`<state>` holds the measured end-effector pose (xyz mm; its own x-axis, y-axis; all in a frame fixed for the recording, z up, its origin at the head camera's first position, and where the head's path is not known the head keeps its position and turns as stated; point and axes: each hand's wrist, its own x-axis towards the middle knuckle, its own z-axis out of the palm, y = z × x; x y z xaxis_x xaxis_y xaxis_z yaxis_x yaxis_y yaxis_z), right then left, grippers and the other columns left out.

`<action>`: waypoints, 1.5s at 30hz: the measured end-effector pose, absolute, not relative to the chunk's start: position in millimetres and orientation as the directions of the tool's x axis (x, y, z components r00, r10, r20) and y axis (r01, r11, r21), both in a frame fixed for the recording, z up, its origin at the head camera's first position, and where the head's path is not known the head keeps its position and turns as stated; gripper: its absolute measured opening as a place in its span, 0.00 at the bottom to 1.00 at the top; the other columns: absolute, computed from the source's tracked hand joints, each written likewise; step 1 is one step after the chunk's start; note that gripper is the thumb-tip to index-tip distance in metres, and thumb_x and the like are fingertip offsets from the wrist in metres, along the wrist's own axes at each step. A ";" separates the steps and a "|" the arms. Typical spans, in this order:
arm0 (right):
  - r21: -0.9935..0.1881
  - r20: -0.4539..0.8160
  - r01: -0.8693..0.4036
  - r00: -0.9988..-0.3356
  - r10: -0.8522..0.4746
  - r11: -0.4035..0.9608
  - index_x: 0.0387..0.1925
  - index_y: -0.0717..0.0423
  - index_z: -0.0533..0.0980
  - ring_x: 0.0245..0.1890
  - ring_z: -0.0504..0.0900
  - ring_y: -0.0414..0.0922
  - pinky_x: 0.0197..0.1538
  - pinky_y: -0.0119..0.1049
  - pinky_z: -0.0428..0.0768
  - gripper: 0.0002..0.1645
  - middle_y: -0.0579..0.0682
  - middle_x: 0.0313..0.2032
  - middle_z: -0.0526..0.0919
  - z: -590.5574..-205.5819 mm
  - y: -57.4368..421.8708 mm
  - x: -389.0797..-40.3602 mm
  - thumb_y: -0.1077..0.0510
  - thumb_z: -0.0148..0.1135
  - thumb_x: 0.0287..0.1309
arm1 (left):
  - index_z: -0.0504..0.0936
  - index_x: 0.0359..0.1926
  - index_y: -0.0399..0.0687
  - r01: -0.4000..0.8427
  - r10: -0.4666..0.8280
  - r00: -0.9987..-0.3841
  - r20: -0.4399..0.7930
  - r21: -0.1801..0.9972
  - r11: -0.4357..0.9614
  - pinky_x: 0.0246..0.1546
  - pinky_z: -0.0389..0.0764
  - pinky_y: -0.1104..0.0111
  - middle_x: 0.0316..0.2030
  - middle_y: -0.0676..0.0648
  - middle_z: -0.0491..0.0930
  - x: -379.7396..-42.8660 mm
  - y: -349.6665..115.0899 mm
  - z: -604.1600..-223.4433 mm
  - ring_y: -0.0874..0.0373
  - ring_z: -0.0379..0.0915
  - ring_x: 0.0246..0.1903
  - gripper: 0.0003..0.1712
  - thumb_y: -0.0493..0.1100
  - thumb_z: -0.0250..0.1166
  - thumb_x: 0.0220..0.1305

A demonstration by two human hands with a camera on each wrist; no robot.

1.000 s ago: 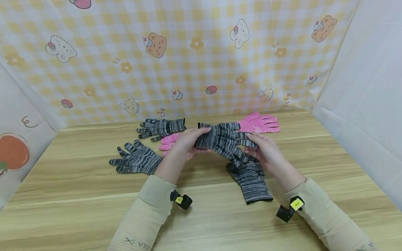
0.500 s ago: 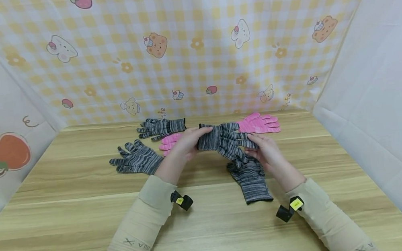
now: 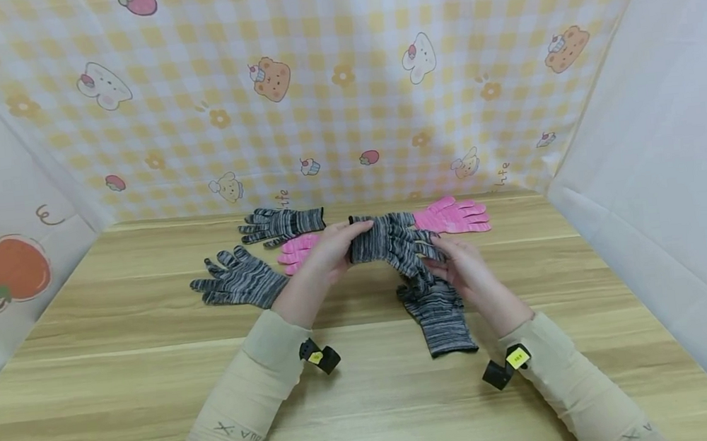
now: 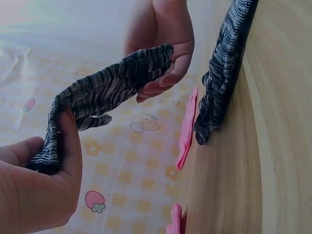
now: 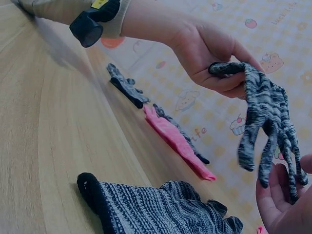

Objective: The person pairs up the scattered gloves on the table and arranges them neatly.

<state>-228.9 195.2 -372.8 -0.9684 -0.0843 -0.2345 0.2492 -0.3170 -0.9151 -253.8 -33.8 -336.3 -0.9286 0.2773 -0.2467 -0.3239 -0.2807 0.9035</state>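
Note:
A grey-and-black striped knit glove [image 3: 371, 239] hangs above the table between both hands. My left hand [image 3: 330, 247] pinches its cuff, thumb on top and fingers beneath, as the left wrist view shows. At the other end, my right hand [image 3: 468, 266] holds the glove's fingers between thumb and fingers. In the right wrist view the held glove [image 5: 265, 105] droops, several of its fingers dangling toward my right palm [image 5: 287, 204]. A second striped glove [image 3: 443, 322] lies below on the table, cuff toward me, its finger end partly hidden by the held glove.
Two more striped gloves lie to the left, one at the back [image 3: 283, 224] and one nearer [image 3: 238, 283]. A pink glove [image 3: 452, 216] lies behind my right hand; pink glove fingers [image 3: 295, 253] show beside my left hand. A patterned curtain [image 3: 343, 108] stands behind the wooden table [image 3: 377, 403].
My right hand has shifted slightly left, toward my left hand. The held glove bends more, and its fingers bunch closer together. The gloves on the table stay where they were.

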 end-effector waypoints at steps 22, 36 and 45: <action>-0.891 -0.238 0.257 -0.967 -0.096 -0.374 0.54 0.59 0.66 0.33 0.82 0.40 0.44 0.35 0.81 0.16 0.46 0.38 0.80 -374.9 194.6 -226.8 0.53 0.48 0.72 | 0.69 0.60 0.30 -0.302 0.255 -0.946 -0.199 0.825 -0.478 0.49 0.78 0.64 0.54 0.39 0.73 -243.8 -27.9 -325.8 0.50 0.73 0.50 0.22 0.34 0.57 0.67; -0.896 -0.248 0.318 -0.938 -0.243 -0.310 0.68 0.76 0.41 0.42 0.83 0.44 0.49 0.34 0.79 0.41 0.74 0.57 0.68 -382.9 199.9 -217.8 0.45 0.34 0.75 | 0.68 0.62 0.31 -0.268 0.236 -0.959 -0.160 0.784 -0.560 0.55 0.73 0.62 0.60 0.38 0.68 -238.2 -23.1 -326.8 0.47 0.67 0.59 0.23 0.31 0.54 0.67; -0.880 -0.254 0.353 -0.915 -0.314 -0.317 0.69 0.75 0.40 0.61 0.70 0.53 0.56 0.33 0.74 0.42 0.75 0.67 0.49 -384.0 199.1 -216.1 0.43 0.30 0.75 | 0.72 0.56 0.30 -0.239 0.215 -0.966 -0.141 0.798 -0.553 0.54 0.74 0.59 0.56 0.38 0.72 -235.7 -17.3 -331.5 0.46 0.70 0.55 0.19 0.30 0.56 0.65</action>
